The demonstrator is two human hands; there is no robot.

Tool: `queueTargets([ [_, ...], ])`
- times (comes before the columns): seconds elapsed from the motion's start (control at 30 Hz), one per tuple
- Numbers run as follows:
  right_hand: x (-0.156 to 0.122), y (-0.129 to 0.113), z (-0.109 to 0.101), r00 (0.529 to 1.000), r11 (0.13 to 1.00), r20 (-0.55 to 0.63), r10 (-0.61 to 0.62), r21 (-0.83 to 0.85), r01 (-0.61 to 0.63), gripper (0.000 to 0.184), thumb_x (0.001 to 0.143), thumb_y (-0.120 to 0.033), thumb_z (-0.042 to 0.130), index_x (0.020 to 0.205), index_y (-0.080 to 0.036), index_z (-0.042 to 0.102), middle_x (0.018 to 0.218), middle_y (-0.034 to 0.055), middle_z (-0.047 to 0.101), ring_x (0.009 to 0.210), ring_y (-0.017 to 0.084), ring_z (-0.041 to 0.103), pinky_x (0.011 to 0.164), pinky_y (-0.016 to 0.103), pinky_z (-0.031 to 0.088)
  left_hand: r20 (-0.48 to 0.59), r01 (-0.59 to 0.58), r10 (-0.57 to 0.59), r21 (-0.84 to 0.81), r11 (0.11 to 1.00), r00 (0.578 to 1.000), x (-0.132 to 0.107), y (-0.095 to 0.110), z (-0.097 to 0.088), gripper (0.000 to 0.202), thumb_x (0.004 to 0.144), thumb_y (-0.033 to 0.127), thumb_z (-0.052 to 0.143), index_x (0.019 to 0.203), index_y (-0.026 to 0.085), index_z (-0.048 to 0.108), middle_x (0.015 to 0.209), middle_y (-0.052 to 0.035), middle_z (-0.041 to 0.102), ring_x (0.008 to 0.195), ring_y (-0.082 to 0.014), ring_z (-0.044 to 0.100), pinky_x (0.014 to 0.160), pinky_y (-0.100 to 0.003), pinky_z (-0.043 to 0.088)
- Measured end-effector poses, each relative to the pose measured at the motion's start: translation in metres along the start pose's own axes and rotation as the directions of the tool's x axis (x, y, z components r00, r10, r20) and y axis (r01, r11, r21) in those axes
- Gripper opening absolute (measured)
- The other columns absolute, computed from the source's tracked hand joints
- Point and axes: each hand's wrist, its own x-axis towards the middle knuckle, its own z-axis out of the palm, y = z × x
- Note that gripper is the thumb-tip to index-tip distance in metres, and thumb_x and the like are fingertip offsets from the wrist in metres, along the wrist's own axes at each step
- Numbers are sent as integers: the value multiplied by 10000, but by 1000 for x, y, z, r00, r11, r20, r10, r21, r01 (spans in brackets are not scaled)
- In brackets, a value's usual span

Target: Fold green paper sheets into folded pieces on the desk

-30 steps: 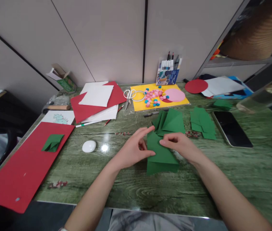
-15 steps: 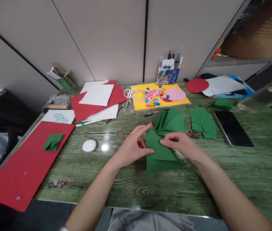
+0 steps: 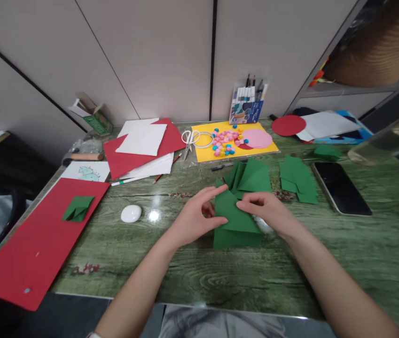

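Green sheet point(image 3: 236, 219) over table point(image 3: 181, 277) looks, from here, part-folded. Left hand point(image 3: 194, 217), loosely curled, holds its left edge; right hand point(image 3: 269, 211) pinches its right. Small green piece point(image 3: 78, 209) on red card point(image 3: 35, 253) already folded.

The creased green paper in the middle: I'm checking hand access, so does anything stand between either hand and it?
Nothing visible: the left hand touches the creased green paper at its left side, the right hand at its right. The folded green papers sit beyond it, not between.
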Motion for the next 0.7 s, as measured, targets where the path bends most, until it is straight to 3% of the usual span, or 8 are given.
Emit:
queueTargets([
  [0.37,0,0,-1,1000,1000,-6,-3,-9,3,415,738,-478,584,516,-172,414,539,-53,287,526,91,249,493,258,168,7,-2,2,1,1000,1000,0,2,-1,659,692,170,671,1287,319,428,1256,-60,402,660,-62,469,622,-234,470],
  [0.53,0,-1,1,1000,1000,24,-1,-22,1,411,732,-498,582,525,-170,444,538,-46,314,530,95,272,488,253,188,-56,-31,25,-96,995,998,2,0,0,457,753,205,613,1200,264,537,1126,-53,469,803,-114,505,749,-267,473],
  [0.7,-1,-4,4,1000,998,9,-14,-62,15,414,731,-525,562,540,-169,467,549,-32,344,539,100,300,488,247,226,-106,-29,21,-77,997,994,3,-5,0,507,728,188,634,1213,286,525,1185,-55,446,709,-87,484,658,-238,465],
])
